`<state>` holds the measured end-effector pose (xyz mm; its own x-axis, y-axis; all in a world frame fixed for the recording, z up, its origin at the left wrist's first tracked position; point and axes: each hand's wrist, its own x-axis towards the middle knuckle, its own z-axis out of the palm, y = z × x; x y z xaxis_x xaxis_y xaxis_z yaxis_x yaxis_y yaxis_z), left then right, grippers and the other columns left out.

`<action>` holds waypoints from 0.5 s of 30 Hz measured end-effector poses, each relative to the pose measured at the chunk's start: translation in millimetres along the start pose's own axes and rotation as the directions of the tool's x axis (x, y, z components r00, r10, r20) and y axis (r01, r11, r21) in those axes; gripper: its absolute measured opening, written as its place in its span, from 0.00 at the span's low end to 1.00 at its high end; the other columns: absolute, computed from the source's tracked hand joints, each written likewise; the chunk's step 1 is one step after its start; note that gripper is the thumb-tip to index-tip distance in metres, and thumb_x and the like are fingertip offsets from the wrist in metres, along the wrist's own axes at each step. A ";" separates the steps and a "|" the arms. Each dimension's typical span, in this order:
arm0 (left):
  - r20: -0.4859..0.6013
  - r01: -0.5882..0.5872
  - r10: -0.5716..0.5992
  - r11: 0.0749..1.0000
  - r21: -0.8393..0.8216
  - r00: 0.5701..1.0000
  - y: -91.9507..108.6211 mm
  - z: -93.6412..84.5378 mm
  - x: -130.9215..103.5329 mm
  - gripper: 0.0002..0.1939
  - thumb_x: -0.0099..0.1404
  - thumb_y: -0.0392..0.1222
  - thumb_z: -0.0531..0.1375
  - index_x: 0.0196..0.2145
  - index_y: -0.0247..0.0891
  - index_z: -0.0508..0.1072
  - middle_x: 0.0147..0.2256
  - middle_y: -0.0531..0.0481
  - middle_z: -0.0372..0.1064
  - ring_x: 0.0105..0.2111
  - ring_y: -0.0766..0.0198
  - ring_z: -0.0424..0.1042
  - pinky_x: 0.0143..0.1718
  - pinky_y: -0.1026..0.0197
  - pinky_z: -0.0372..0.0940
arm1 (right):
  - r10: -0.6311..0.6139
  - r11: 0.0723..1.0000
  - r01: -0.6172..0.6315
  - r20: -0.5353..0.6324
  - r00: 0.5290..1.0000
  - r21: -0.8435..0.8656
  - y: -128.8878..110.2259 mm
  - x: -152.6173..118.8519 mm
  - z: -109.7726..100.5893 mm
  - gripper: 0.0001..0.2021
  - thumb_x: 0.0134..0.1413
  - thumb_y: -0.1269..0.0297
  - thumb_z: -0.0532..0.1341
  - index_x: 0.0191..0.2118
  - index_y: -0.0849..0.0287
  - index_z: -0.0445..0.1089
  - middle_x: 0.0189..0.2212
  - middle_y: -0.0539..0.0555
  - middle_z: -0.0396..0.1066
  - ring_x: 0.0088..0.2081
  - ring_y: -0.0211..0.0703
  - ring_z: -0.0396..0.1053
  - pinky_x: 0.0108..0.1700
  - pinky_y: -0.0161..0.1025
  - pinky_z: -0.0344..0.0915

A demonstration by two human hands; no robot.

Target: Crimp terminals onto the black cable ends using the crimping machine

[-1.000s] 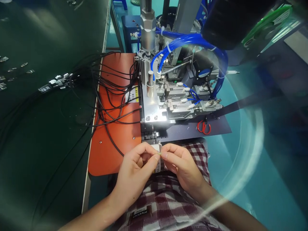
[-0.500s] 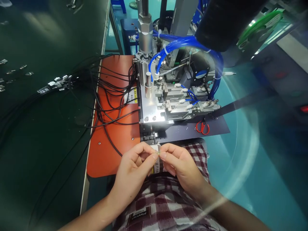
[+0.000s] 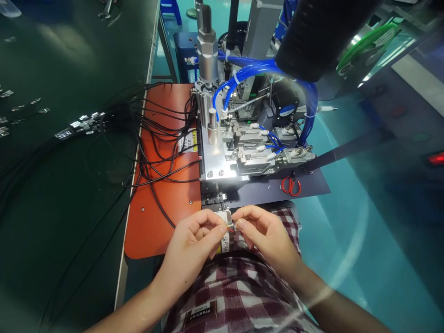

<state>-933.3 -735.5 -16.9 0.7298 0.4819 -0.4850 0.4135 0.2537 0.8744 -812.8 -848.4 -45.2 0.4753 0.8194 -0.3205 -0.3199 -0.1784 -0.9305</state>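
Note:
My left hand pinches the end of a cable between thumb and forefinger, low in front of the machine. From its fingertips stick out thin wires, one red and one pale. Just to the right, my right hand has thumb and forefinger drawn close together at the wire tips. Whatever lies between those right fingertips is too small to make out. A black cable crosses the orange plate and passes out of sight behind my left hand. Below the hands is a white label with printed characters.
A metal machine with blue air hoses stands ahead. Red-handled scissors lie on the grey base plate. At left, a dark green table bears bundled cables with metal connectors.
The right fingertips have moved slightly away from the left ones. Red and pale wires now show in the gap, where the fingertips were together before.

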 end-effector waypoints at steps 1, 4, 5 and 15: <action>0.000 -0.002 0.002 1.000 0.002 1.000 0.2 0.0 0.0 0.12 0.61 0.48 0.59 0.28 0.35 0.68 0.15 0.59 0.55 0.18 0.73 0.52 0.21 0.69 0.47 | -0.001 1.000 0.001 -0.003 1.000 -0.031 -0.4 0.0 0.0 0.12 0.52 0.56 0.64 0.36 0.61 0.71 0.19 0.45 0.60 0.20 0.33 0.54 0.22 0.33 0.50; -0.002 -0.008 0.008 1.000 0.003 1.000 0.5 -0.1 0.8 0.12 0.60 0.47 0.60 0.28 0.35 0.68 0.16 0.59 0.55 0.18 0.73 0.53 0.20 0.70 0.47 | -0.023 0.993 0.021 -0.014 1.000 -0.118 -2.3 0.2 2.1 0.10 0.51 0.59 0.65 0.34 0.60 0.72 0.21 0.47 0.63 0.20 0.33 0.53 0.22 0.34 0.50; 0.000 -0.010 0.010 1.000 0.003 1.000 0.5 -0.2 1.2 0.12 0.60 0.47 0.60 0.28 0.34 0.68 0.16 0.59 0.55 0.18 0.73 0.53 0.20 0.70 0.48 | -0.052 0.987 0.048 -0.022 0.998 -0.152 -3.1 0.0 3.0 0.08 0.51 0.60 0.64 0.33 0.60 0.72 0.21 0.47 0.63 0.21 0.34 0.54 0.23 0.34 0.51; -0.035 -0.548 0.583 0.781 0.299 0.812 -11.5 -0.3 4.6 0.04 0.64 0.34 0.59 0.32 0.35 0.73 0.29 0.51 0.67 0.28 0.69 0.66 0.28 0.69 0.62 | -0.089 0.986 0.105 0.123 0.988 -0.127 -6.1 6.2 -0.6 0.09 0.59 0.61 0.59 0.29 0.59 0.65 0.20 0.45 0.59 0.21 0.33 0.54 0.23 0.33 0.51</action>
<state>-934.9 -736.0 -29.2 0.8146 0.5681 0.1166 0.0858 -0.3169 0.9446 -807.4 -842.5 -41.7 0.3977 0.8927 -0.2119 -0.1613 -0.1594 -0.9740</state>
